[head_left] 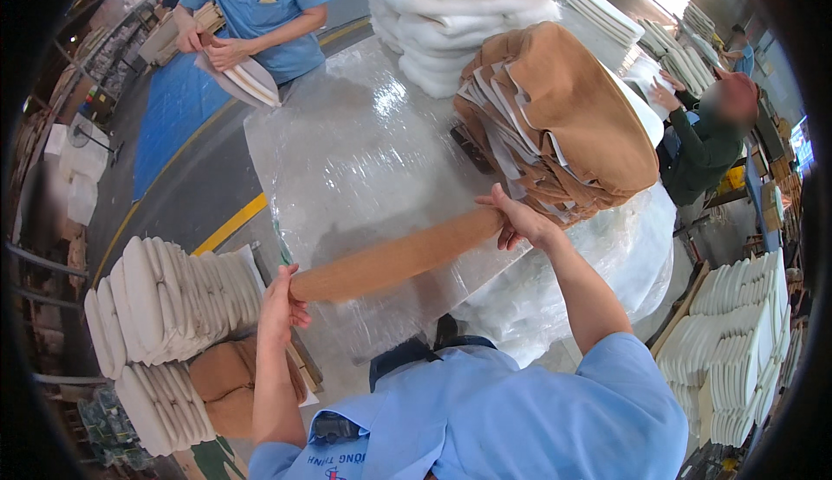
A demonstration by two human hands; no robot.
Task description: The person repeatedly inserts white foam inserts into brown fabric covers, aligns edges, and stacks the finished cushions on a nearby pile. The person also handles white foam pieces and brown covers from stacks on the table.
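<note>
A long brown fabric cover (399,255) is stretched between my two hands above the table, seen nearly edge-on as a narrow band. My left hand (279,307) grips its left end, with the thumb up and the fingers curled around it. At the other end, my right hand (518,220) holds the cover between thumb and fingers. Just beyond my right hand rises a pile of brown covers (576,107) with white linings showing at their folded edges. The table (347,177) beneath is wrapped in clear plastic film.
Tall white padding stacks (472,3) stand at the far side. White pads (173,307) and folded brown pieces (230,376) are piled low at left; more white pads (728,333) stand at right. One co-worker (260,21) handles a cover at far left, another (706,133) works at right.
</note>
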